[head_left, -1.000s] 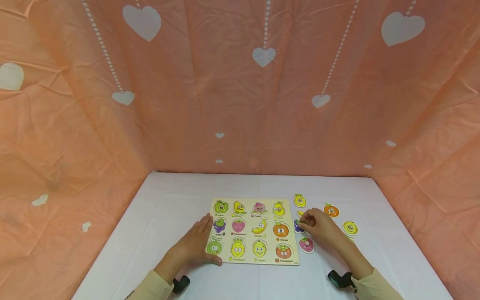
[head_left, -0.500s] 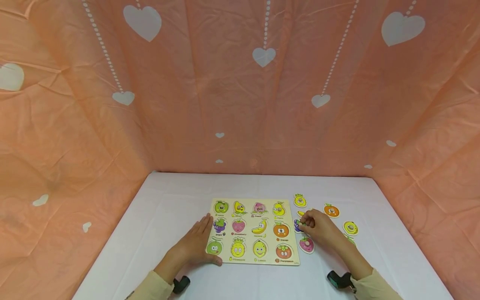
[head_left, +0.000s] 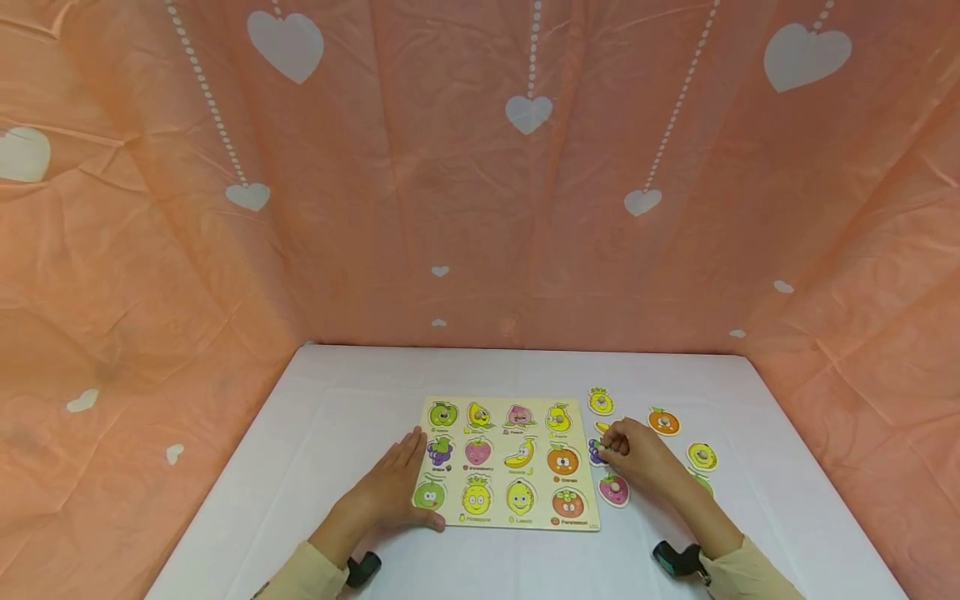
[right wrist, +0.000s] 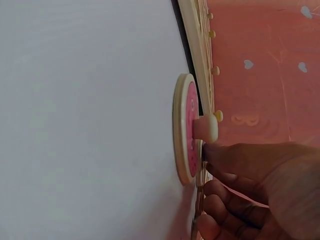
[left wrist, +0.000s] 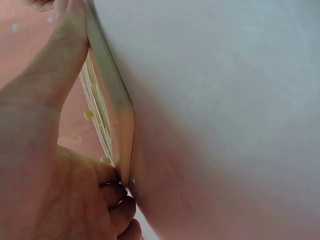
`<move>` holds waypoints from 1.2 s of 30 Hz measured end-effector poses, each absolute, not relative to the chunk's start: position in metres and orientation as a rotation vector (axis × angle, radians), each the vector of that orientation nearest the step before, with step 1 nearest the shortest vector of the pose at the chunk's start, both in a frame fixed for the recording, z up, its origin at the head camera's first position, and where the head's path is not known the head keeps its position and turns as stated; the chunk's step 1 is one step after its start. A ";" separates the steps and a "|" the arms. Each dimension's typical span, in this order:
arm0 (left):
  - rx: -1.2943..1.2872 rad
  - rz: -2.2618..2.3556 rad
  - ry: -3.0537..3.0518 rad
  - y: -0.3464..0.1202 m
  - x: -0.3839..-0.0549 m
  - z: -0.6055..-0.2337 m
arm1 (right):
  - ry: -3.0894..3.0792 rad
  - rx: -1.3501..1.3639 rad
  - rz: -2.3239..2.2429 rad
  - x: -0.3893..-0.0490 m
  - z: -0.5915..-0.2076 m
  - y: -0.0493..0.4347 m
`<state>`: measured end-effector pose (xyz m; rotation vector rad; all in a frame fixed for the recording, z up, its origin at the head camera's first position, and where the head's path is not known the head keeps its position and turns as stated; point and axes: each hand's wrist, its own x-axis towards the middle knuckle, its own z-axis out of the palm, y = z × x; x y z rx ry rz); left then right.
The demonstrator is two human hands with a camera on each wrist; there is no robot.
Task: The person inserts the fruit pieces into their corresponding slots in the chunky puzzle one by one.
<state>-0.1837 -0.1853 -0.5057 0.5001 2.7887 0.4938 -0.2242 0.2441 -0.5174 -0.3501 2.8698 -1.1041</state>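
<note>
A wooden fruit puzzle board (head_left: pixel 498 497) lies on the white table. My left hand (head_left: pixel 386 487) rests against its left side, fingers stretched along the edge and thumb at the front edge; the left wrist view shows the board's corner (left wrist: pixel 122 120) between them. Just right of the board, my right hand (head_left: pixel 636 450) pinches a purple grape piece (head_left: pixel 595 452), mostly covered by the fingers. In the right wrist view, thumb and fingers (right wrist: pixel 225 157) are behind a pink strawberry piece (right wrist: pixel 191 135) with a pale knob. That strawberry piece (head_left: pixel 614 491) lies just in front of the hand.
Loose pieces lie around my right hand: a pineapple (head_left: pixel 601 402), a partly covered yellow piece (head_left: pixel 602 427), an orange (head_left: pixel 664 421), a round yellow one (head_left: pixel 702 456) and a green one (head_left: pixel 703 481) half behind the forearm. Pink cloth (head_left: pixel 517 250) walls the table.
Almost nothing moves. The right forearm shifts very slightly, showing a bit more of the green piece; both hands keep their places.
</note>
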 end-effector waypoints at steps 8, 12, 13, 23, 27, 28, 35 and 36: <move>0.485 0.495 2.782 -0.185 -0.182 -0.504 | 2.876 -0.292 -1.098 -0.225 -0.513 0.244; 0.484 0.495 2.781 -0.185 -0.182 -0.503 | 2.899 -0.283 -1.107 -0.227 -0.510 0.244; 0.485 0.493 2.780 -0.185 -0.182 -0.503 | 2.905 -0.286 -1.105 -0.227 -0.509 0.243; 0.491 0.487 2.778 -0.185 -0.183 -0.503 | 2.989 -0.418 -1.087 -0.236 -0.503 0.232; 0.491 0.495 2.774 -0.185 -0.183 -0.503 | 2.987 -0.444 -1.100 -0.239 -0.500 0.225; 0.492 0.494 2.773 -0.185 -0.183 -0.503 | 2.986 -0.453 -1.101 -0.240 -0.500 0.223; 0.489 0.486 2.770 -0.184 -0.183 -0.504 | 2.987 -0.500 -1.119 -0.242 -0.497 0.212; 0.488 0.485 2.770 -0.184 -0.183 -0.504 | 2.990 -0.515 -1.122 -0.242 -0.496 0.210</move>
